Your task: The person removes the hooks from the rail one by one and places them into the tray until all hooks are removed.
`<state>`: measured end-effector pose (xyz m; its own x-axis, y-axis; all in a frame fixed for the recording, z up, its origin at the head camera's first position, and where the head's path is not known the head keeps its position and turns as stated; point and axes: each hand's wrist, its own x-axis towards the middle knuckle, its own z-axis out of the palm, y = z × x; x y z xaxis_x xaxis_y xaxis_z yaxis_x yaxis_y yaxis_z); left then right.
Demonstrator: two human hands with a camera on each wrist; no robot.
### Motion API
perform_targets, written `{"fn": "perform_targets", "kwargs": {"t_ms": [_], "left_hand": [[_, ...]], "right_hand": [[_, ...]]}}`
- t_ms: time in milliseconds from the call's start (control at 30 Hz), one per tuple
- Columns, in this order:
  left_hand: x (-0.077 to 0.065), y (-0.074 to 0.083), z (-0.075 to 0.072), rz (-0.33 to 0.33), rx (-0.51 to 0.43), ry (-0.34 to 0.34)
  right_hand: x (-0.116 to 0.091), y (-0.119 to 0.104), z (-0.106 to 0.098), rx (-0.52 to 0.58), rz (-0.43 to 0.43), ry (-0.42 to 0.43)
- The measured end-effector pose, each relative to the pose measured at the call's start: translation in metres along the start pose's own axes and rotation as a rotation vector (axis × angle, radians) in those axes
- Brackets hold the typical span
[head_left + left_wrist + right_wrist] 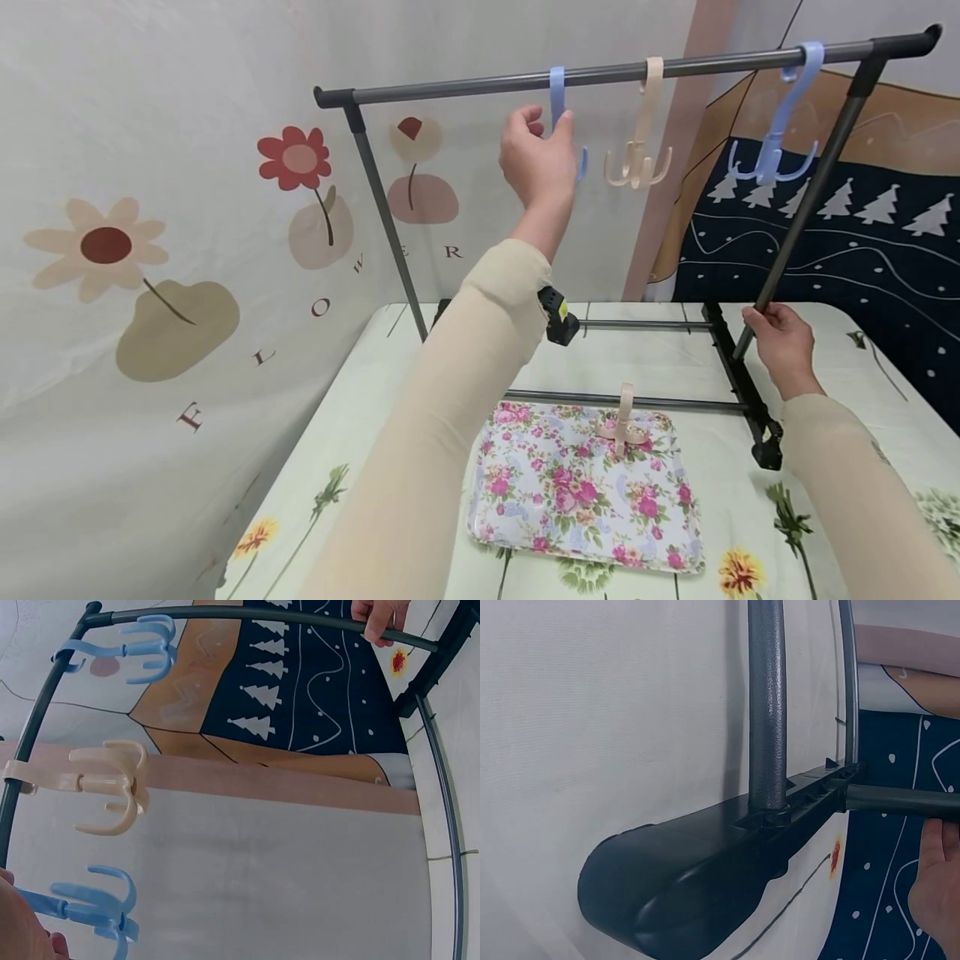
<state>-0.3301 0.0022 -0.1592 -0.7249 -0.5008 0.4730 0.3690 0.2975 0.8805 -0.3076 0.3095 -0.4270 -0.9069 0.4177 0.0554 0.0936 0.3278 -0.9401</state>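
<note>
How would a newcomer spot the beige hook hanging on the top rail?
Find the dark tubular rack and look along its top rail. The multi-pronged beige hook hangs between two blue hooks. Unlike them, it is beige; the other beige hook is low, over the floral piece.

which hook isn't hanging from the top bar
The beige hook lying on the flowered pad. The other three hang from the top bar: two blue hooks, with a second beige hook between them.
</note>
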Motion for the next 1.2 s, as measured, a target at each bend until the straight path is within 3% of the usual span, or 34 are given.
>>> {"fn": "perform_targets", "kwargs": {"t_ms": [467, 700, 1200], "left_hand": [[-0.001, -0.003, 0.008, -0.028, 0.061, -0.008], [0.006, -0.002, 0.007, -0.029, 0.155, 0.016], [0.009, -0.003, 0.007, -0.034, 0.27, -0.007]], "right_hand": [[-0.005, -0.003, 0.0, 0.007, 0.002, -0.002], [-0.005, -0.004, 0.001, 0.011, -0.007, 0.007], [-0.006, -0.004, 0.003, 0.01, 0.002, 0.001]]}}
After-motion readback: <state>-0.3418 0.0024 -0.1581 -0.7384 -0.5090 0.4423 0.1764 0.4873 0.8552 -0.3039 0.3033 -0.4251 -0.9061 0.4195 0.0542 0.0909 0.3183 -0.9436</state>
